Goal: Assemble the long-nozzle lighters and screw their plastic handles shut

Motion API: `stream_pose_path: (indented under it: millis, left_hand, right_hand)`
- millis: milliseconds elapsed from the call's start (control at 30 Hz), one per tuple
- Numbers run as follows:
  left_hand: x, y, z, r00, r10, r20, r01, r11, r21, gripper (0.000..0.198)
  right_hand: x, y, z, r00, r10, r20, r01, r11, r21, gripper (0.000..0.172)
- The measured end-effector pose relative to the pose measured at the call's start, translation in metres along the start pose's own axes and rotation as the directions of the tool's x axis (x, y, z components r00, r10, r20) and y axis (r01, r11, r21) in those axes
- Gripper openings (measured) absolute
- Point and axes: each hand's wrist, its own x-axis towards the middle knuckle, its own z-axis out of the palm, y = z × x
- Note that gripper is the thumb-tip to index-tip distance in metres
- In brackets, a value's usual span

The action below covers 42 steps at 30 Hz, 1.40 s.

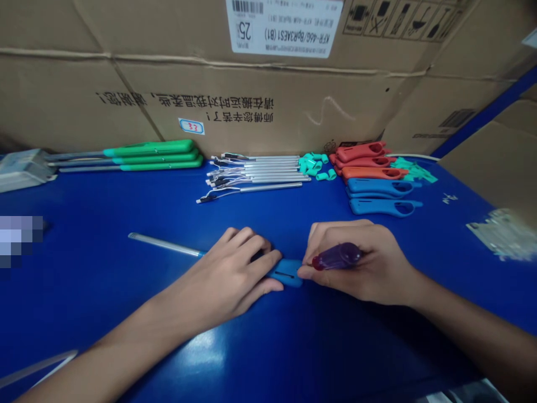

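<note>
Flat on the blue table, a blue-handled long-necked lighter lies sideways with its silver tube pointing left. My left hand is closed over the handle, leaving the slotted end showing on the right. In my right hand is a screwdriver with a purple, red-tipped handle, gripped between thumb and fingers. The hand is at the right end of the lighter handle; the screwdriver's tip is hidden by the fingers.
Behind my hands lie silver tubes with wires, small teal caps, and red and blue handle shells. Green-handled lighters lie back left. A clear bag of small parts is at right. Cardboard walls the back.
</note>
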Motion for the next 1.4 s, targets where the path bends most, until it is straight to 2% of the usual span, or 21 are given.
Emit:
stream_pose_path:
  millis: [100,267,433,600,800,933,1067,1167,1267,1400]
  left_hand:
    - [0.000,0.000,0.000,1.000,0.001,0.002,-0.001,1.000,-0.004,0.030]
    - [0.000,0.001,0.001,1.000,0.008,0.001,-0.008,1.000,-0.004,0.031]
    - [-0.001,0.000,0.001,1.000,0.001,0.007,-0.001,1.000,-0.015,0.032]
    - [0.000,-0.001,0.000,1.000,0.003,0.006,-0.003,1.000,-0.011,0.032]
    - [0.000,0.000,0.001,1.000,0.007,0.009,-0.007,1.000,-0.001,0.033]
    - [-0.001,0.000,0.001,1.000,0.009,0.004,-0.009,1.000,0.007,0.033]
    - [0.000,-0.001,0.001,1.000,0.005,0.001,-0.005,1.000,0.004,0.032]
    - [0.000,-0.001,0.002,1.000,-0.002,0.012,0.002,1.000,-0.007,0.032]
    - [0.000,-0.001,0.001,1.000,0.000,0.011,0.000,1.000,-0.014,0.032]
    - [-0.001,-0.001,0.000,1.000,-0.006,0.014,0.006,1.000,-0.025,0.031]
  right_hand:
    - [-0.001,0.002,0.004,0.999,0.000,-0.037,0.000,1.000,-0.025,0.015]
    - [-0.002,0.004,0.003,0.999,0.046,-0.009,-0.046,0.997,0.060,0.006]
    - [-0.002,-0.001,-0.003,0.976,0.190,0.107,-0.205,0.967,0.151,0.007]
    - [0.001,-0.004,-0.008,0.966,0.197,0.167,-0.218,0.968,0.121,0.013]
    - [0.001,0.002,-0.006,0.995,0.072,0.073,-0.077,0.994,0.073,0.011]
    - [0.000,0.002,0.000,0.996,0.090,-0.025,-0.091,0.996,-0.026,0.025]
    - [0.001,0.003,0.003,0.993,0.111,-0.048,-0.112,0.994,-0.004,0.028]
    - [0.001,0.002,0.003,0.987,0.160,-0.017,-0.158,0.984,0.087,0.023]
    - [0.001,0.000,-0.001,0.966,0.246,0.081,-0.256,0.951,0.173,0.019]
    - [0.000,-0.002,-0.009,0.942,0.273,0.193,-0.304,0.940,0.155,0.014]
